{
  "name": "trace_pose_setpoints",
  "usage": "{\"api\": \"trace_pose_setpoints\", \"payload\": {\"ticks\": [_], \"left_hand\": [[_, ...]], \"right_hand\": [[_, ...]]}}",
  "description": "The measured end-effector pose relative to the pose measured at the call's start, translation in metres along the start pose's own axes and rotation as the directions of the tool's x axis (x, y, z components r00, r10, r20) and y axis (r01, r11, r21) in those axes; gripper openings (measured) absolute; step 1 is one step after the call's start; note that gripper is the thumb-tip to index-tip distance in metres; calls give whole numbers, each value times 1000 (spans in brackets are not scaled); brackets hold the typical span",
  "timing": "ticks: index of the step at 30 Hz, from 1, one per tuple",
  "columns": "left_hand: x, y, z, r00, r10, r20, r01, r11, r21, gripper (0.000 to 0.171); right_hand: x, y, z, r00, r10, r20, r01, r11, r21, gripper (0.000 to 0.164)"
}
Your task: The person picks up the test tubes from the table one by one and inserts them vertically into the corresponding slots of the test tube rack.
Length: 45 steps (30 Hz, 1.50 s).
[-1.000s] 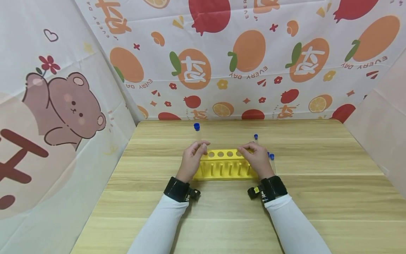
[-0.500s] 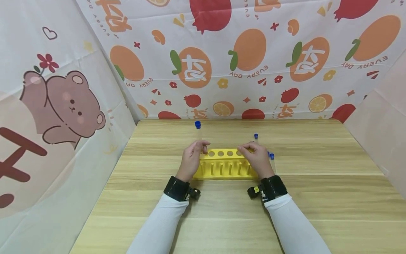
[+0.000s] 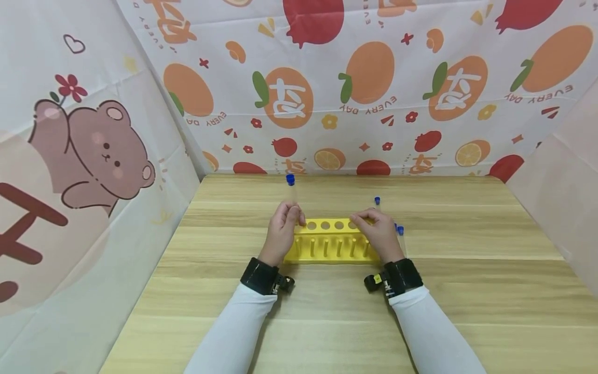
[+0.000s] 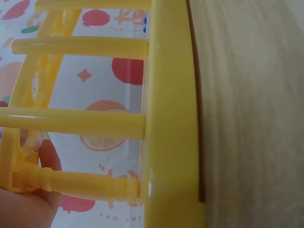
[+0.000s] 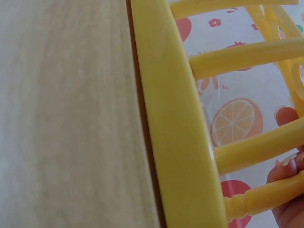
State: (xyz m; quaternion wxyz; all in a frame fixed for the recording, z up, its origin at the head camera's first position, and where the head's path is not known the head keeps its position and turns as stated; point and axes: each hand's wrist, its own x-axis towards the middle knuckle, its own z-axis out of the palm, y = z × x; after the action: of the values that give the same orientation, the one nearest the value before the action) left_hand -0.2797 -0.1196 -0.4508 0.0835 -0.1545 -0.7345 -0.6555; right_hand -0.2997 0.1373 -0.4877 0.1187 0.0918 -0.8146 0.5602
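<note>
My left hand (image 3: 280,231) holds a clear test tube with a blue cap (image 3: 290,179) upright at the left end of a yellow test tube rack (image 3: 331,256). In the left wrist view, the tube's rounded lower end (image 4: 31,141) shows at the end hole, with a finger (image 4: 49,154) beside it. My right hand (image 3: 378,234) grips the rack's right end, thumb and fingers at its top plate. Fingertips (image 5: 286,115) show behind the rack's posts in the right wrist view. Several round holes along the top plate have no tubes in them.
Blue-capped tubes stand near my right hand: one behind it (image 3: 377,201) and another to its right (image 3: 401,231), with one more cap partly hidden. The wooden table (image 3: 467,291) meets a fruit-print cloth (image 3: 327,140) at the back.
The tube's cap has risen slightly in the head view. My left hand's outstretched finger has curled in closer to the tube. My right hand and the rack stay almost unchanged.
</note>
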Motion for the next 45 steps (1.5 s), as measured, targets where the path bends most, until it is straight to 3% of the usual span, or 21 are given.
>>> {"api": "trace_pose_setpoints", "payload": {"ticks": [5,10,21,29,36,40,45], "left_hand": [[-5,20,0,1000,-10,16,10,1000,11,29],[-6,22,0,1000,-6,20,6,1000,11,28],[-6,17,-1,1000,-15,14,16,1000,-1,31],[-6,16,0,1000,-18,17,19,1000,-11,23],[0,-11,-2,998,-69,4,69,997,-27,14],[-1,-16,-2,998,-64,-7,64,998,-2,10],[-3,-7,-2,998,-55,-1,55,998,15,13]], "right_hand": [[0,0,0,1000,5,-4,-5,1000,0,27],[-1,-1,1,1000,12,-4,-12,1000,11,24],[-1,-1,1,1000,2,-3,-2,1000,21,27],[-1,-2,1,1000,-1,-5,1,1000,24,29],[-1,0,2,1000,4,-6,-4,1000,24,26],[-2,0,2,1000,9,-9,-9,1000,26,20],[-3,-1,3,1000,10,-13,-9,1000,30,15]]}}
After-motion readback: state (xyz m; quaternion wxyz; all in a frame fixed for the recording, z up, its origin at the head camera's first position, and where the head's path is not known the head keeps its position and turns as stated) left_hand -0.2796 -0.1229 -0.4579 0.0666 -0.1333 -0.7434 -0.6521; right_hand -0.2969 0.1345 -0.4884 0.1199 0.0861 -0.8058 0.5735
